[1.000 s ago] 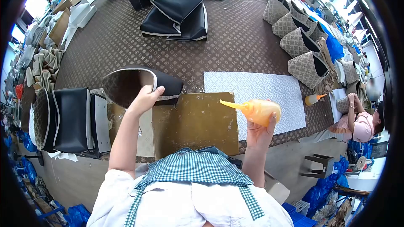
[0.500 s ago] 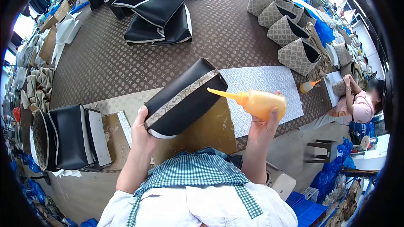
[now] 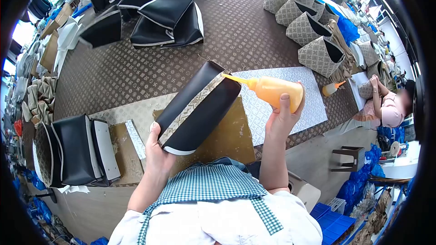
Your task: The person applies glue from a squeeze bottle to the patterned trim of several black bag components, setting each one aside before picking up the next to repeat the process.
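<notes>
My left hand grips the lower end of a black bag piece, which is held tilted above the table. A patterned beige strip runs lengthwise along its face. My right hand is closed around a glue bottle with yellow-orange contents, lying almost level. Its narrow orange nozzle points left, and the tip meets or nearly meets the strip's upper end. Below the piece lies a brown board, with a white patterned sheet to its right.
Black bag pieces are piled at the back. Several patterned bag bodies line the right side, near another glue bottle. Stacked black panels stand at left. A person in pink sits at far right, by a stool.
The glue bottle has moved up and slightly left, bringing its nozzle to the strip's top end. The bag piece has turned a little more upright. A blurred black piece now appears at the back left.
</notes>
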A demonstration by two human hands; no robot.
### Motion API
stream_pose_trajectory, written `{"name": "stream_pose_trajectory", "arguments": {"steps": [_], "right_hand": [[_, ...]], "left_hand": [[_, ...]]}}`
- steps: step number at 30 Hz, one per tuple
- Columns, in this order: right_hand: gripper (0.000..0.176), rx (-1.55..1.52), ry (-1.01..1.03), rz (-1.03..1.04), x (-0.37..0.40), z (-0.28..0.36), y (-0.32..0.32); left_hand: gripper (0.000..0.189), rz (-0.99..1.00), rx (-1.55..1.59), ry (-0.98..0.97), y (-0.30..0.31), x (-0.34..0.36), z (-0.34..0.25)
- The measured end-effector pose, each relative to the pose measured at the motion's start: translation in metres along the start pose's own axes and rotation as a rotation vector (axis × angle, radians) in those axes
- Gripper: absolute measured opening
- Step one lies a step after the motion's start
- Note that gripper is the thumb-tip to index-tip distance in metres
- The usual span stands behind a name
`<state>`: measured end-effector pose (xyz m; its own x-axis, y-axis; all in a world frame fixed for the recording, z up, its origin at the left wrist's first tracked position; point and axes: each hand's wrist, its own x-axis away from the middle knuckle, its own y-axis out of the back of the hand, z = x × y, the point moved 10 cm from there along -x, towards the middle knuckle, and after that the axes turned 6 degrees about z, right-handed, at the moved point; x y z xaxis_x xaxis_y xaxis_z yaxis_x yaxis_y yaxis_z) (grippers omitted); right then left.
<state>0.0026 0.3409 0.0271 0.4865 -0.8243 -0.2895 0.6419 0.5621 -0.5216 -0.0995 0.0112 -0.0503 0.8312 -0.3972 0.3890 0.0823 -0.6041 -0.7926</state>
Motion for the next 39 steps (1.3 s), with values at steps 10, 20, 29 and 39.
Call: {"name": "stream_pose_trajectory", "arguments": {"steps": [10,20,29,39], "right_hand": [[0.064,0.000,-0.044,0.039,-0.002,-0.009,-0.004],[0.063,-0.069,-0.131,0.084,0.013,-0.020,-0.012],[0.063,-0.092,-0.184,0.105,0.029,-0.025,-0.018],[0.065,-0.102,-0.237,0.178,0.053,-0.023,-0.035]], "left_hand": [[0.042,-0.015,0.001,-0.030,0.005,-0.001,-0.002],[0.041,-0.041,0.022,-0.019,0.008,-0.001,0.001],[0.041,-0.044,0.042,0.005,-0.001,0.002,0.004],[0.042,-0.070,0.027,0.000,-0.002,0.002,0.006]]}}
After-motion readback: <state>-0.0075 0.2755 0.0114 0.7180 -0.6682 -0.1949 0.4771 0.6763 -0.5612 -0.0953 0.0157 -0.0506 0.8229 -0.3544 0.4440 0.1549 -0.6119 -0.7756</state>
